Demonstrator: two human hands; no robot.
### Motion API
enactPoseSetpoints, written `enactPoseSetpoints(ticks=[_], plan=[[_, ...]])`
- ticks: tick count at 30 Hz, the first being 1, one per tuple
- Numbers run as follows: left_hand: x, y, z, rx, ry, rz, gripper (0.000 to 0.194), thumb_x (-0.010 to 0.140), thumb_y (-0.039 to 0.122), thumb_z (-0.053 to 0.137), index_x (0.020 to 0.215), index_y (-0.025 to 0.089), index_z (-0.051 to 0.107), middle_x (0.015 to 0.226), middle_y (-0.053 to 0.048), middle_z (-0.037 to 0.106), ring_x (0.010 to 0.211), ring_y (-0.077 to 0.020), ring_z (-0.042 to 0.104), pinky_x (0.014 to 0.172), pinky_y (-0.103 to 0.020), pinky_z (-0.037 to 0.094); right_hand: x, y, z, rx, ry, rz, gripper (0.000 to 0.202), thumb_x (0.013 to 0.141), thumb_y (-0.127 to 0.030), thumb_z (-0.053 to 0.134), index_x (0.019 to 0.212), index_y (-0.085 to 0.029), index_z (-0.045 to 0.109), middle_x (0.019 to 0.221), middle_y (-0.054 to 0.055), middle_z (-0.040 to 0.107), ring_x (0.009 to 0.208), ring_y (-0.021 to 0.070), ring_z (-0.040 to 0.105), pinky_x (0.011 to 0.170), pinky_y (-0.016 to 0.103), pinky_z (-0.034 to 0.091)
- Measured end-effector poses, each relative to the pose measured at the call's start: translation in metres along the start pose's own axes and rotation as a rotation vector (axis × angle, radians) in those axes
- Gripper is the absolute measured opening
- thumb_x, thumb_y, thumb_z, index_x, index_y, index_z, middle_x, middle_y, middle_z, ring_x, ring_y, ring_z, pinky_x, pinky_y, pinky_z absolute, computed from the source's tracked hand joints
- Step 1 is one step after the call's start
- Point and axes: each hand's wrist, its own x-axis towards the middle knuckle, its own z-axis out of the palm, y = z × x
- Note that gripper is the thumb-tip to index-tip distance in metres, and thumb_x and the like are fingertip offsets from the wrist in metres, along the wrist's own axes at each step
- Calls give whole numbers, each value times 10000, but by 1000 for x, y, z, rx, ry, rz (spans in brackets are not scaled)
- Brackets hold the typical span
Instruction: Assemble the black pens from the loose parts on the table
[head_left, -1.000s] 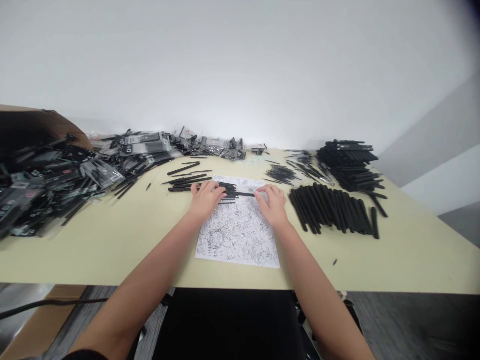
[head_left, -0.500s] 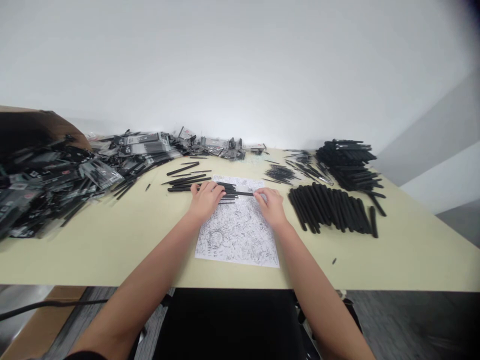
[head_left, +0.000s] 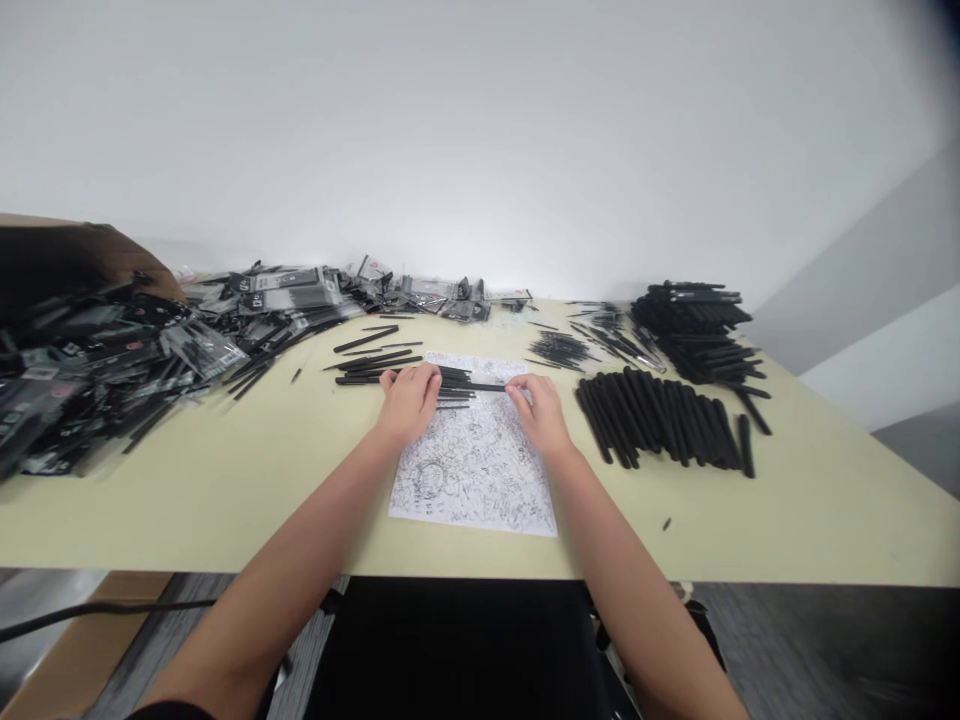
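Over the top of a scribbled white sheet (head_left: 472, 470), my right hand (head_left: 538, 410) pinches the right end of a thin black pen (head_left: 489, 386). My left hand (head_left: 410, 402) has its fingers curled down on the left part of the same pen, among several loose black pens (head_left: 375, 362) lying on and beside the sheet. The fingers of my left hand partly cover the pens beneath them. Right of my right hand lies a row of thick black pens (head_left: 660, 418).
Packaged pens (head_left: 112, 370) are heaped at the left before a cardboard box (head_left: 127, 255), and more packets (head_left: 435, 292) line the wall. Thin dark pieces (head_left: 561, 348) and stacked black pens (head_left: 694, 320) lie at the back right. The yellow table's (head_left: 225, 500) front edge is near my forearms.
My left hand has shifted very slightly left, with its fingers a little closer together. My right hand still pinches the pen's end.
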Motion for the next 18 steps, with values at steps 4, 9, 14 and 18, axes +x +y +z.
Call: enactPoseSetpoints(ticks=[4,9,14,18], plan=[[0,0,-3,-60,1,-24,242,994,331,296,934,225,506,889,-32,670,899,-219,591,874,-418,271,0,-4,-1,12,-46,29,222,950,-398,472,874,-242,609,915,74,689,925,243,591,894,414,473],[-1,0,-6,-105,-9,-17,182,905,388,478,990,227,467,996,-44,667,899,-224,586,924,-427,292,0,-8,-2,67,-77,79,201,949,-397,478,888,-247,597,868,54,703,890,229,613,890,390,472],[-1,-1,-6,-91,-24,11,178,929,375,456,1017,221,476,1032,-49,657,913,-222,582,942,-427,291,0,-8,-2,117,-108,97,191,948,-399,477,880,-248,571,784,26,691,818,213,629,847,363,463],[0,-4,-3,-80,-35,22,207,963,400,438,1050,220,492,1070,-58,651,975,-231,572,944,-428,278,1,-7,-2,136,-93,113,193,943,-405,478,877,-244,561,776,24,693,803,208,634,835,357,464]])
